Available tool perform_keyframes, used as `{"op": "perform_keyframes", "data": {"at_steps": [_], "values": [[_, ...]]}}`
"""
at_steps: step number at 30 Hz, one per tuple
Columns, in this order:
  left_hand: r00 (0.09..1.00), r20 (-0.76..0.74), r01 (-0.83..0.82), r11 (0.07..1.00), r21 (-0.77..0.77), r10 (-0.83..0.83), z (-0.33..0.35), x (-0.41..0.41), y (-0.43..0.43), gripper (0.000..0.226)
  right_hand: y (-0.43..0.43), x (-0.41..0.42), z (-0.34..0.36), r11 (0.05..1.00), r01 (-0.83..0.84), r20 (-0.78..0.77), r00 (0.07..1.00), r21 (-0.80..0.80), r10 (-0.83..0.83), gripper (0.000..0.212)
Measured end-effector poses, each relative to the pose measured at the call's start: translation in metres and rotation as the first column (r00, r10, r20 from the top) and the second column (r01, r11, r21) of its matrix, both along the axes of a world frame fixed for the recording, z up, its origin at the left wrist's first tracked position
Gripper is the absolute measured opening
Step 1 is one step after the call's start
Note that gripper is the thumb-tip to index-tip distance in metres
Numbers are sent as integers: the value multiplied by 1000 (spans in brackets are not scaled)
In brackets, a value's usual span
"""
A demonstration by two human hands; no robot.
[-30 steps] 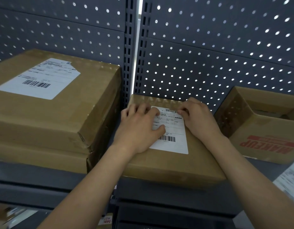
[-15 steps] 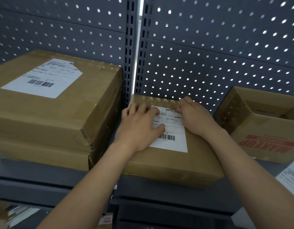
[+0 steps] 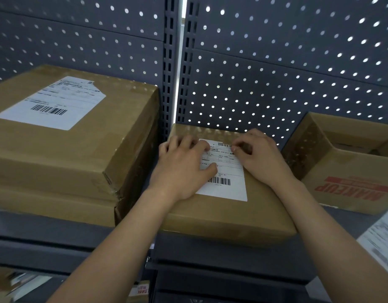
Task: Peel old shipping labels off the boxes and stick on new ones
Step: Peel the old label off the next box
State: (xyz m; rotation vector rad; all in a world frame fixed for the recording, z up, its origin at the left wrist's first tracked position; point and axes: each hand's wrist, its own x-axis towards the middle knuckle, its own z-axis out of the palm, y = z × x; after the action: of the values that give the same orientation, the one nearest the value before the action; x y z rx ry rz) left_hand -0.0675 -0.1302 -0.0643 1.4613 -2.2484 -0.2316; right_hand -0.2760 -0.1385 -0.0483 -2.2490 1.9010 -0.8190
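head view. we see a small closed cardboard box [image 3: 228,217] sitting at the front edge of a dark shelf [image 3: 46,230], about midway along it, its back close to the perforated back panel [image 3: 276,73]. a white shipping label [image 3: 229,178] with barcodes lies flat on the box's top face, nearer the back than the front. our left hand [image 3: 184,169] rests palm-down on the left part of the label, fingers straight and spread, thumb laid across the printed fields; it is released and grasps nothing. our right hand [image 3: 260,158] lies on the box to the right of the label, its fingers bent and the fingertips [image 3: 235,147] meeting the label's back right corner; we cannot tell whether they pinch that corner or only press on it. toward the shelf's left end stands a larger taped box [image 3: 68,158], just beside the small one, carrying its own label [image 3: 51,103] with one corner torn away. toward the right end, set further back, an open box [image 3: 350,178] shows red "makeup" lettering, upside down to us. a printed sheet [image 3: 381,239], blurred, enters at the right edge of the view.
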Motion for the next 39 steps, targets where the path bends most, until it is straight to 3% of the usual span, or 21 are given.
{"op": "perform_keyframes", "data": {"at_steps": [6, 10, 13, 19, 31, 39], "values": [[1000, -6, -2, 1000, 4, 2, 1, 0, 0, 44, 10, 3, 4, 997, -27, 84, 996, -71, 33, 12], [1000, -8, 3, 1000, 7, -3, 0, 1, 0, 45, 21, -7, 6, 988, 89, 222, 973, -128, -59, 11], [1000, -4, 3, 1000, 5, -3, 0, 0, 0, 45, 14, -13, 8, 992, 120, 126, 985, -39, -114, 16], [1000, -8, 3, 1000, 3, -3, 0, 0, 0, 45, -6, -3, 17, 993, 45, -122, 992, 109, -31, 11], [1000, -8, 5, 1000, 5, -5, 1, 0, 0, 45, -25, -7, 29, 963, -69, -450, 874, 260, 185, 10], [1000, -1, 0, 1000, 1, 0, 0, 0, -1, 46, -8, -6, 22, 974, -97, -443, 878, 207, 182, 23]]}}
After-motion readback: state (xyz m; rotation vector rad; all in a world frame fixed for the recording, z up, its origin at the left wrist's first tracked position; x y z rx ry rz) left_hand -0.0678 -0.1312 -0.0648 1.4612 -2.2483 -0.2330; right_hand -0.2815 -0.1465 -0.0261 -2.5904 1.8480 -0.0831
